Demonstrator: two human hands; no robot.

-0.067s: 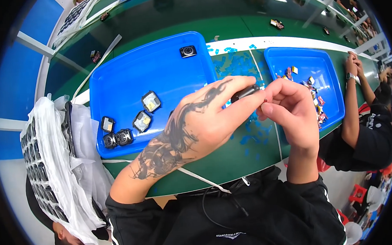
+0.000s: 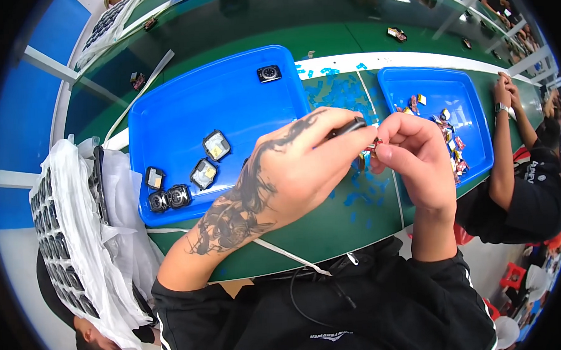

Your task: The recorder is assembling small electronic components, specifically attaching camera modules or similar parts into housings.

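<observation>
My left hand is closed around a small black rounded casing, which looks like a watch case; fingers hide most of it. Against its fingertips, my right hand pinches a tiny red and silver part, mostly covered by thumb and forefinger. Both hands meet above the green table, between two blue trays. In the large left tray lie open watch cases with pale insides, a pair of dark round-faced ones, and a single watch case at its far right corner.
The smaller right tray holds several little red, yellow and silver parts. Blue film scraps litter the table between the trays. A rack of dark cases under white sheeting stands at left. A co-worker's arms are at right.
The black casing has turned slightly in my left fingers. More of the red and silver part shows between my two hands. The trays have not moved.
</observation>
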